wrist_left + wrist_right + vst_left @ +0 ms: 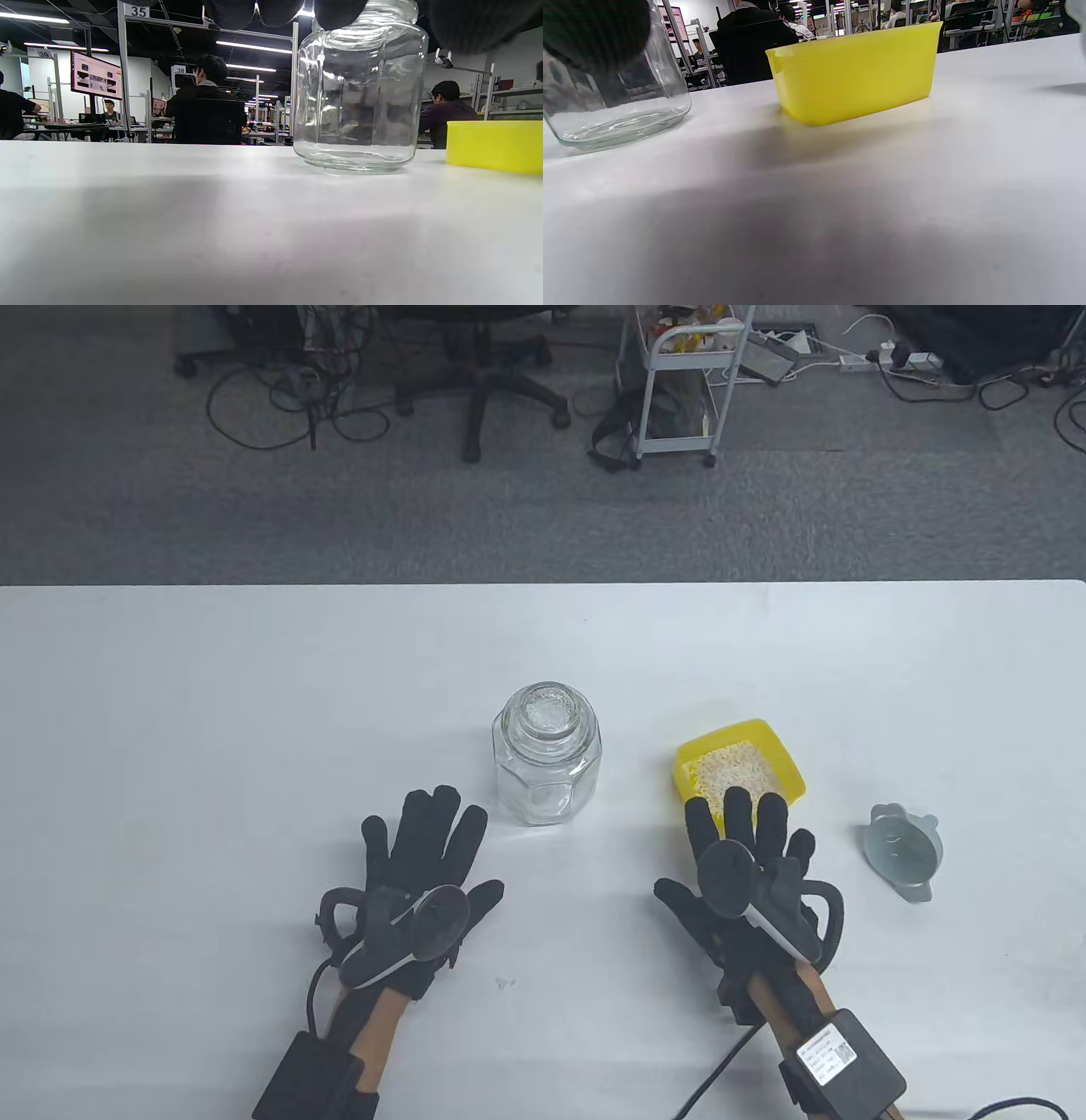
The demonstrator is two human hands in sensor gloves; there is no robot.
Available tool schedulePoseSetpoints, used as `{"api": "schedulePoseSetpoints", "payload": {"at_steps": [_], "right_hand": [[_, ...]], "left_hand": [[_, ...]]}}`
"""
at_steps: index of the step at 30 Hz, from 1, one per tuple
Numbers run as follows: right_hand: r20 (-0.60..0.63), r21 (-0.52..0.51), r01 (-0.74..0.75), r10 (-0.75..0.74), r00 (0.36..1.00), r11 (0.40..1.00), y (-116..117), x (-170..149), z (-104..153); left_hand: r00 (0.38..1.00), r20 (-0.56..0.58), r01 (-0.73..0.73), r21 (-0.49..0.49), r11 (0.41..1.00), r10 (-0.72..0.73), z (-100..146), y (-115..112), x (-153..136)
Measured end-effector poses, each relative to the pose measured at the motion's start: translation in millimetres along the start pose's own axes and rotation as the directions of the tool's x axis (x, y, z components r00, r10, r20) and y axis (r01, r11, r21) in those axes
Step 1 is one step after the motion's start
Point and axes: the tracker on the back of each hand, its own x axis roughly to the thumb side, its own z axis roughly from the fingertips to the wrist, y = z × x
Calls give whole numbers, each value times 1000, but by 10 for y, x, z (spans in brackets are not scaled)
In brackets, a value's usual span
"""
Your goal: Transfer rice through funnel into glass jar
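Note:
A clear glass jar (546, 761) with a glass lid stands upright at the table's middle; it also shows in the left wrist view (359, 91) and at the left of the right wrist view (615, 106). A yellow tub (787, 768) of rice (734, 770) sits to its right, also in the right wrist view (855, 74). A grey funnel (904, 853) lies on the table at the far right. My left hand (424, 857) lies flat and empty, fingers spread, just left of and in front of the jar. My right hand (747, 857) lies flat and empty, fingertips at the tub's near edge.
The white table (254, 712) has bare room on the left and along the back. Its far edge runs across the table view's middle. Beyond it are a chair base, a cart and floor cables.

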Motion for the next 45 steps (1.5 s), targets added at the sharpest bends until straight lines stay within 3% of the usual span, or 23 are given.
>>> {"api": "schedulePoseSetpoints", "payload": {"at_steps": [16,23,26,45], "right_hand": [[0,-13,-32,32,1000,999,-54,12,31],[-5,-49,-36,36,999,998,-143,13,90],[7,-40,-40,40,999,998,-117,34,83],[-36,-21,-44,43,998,999,-97,-34,48]], "left_hand": [[999,7,32,-52,998,-32,60,-47,75],[997,-19,-80,-83,993,79,-3,-98,31],[998,-20,-53,-92,994,52,-2,-109,32],[997,-32,-65,-26,998,64,-7,-62,-24]]}}
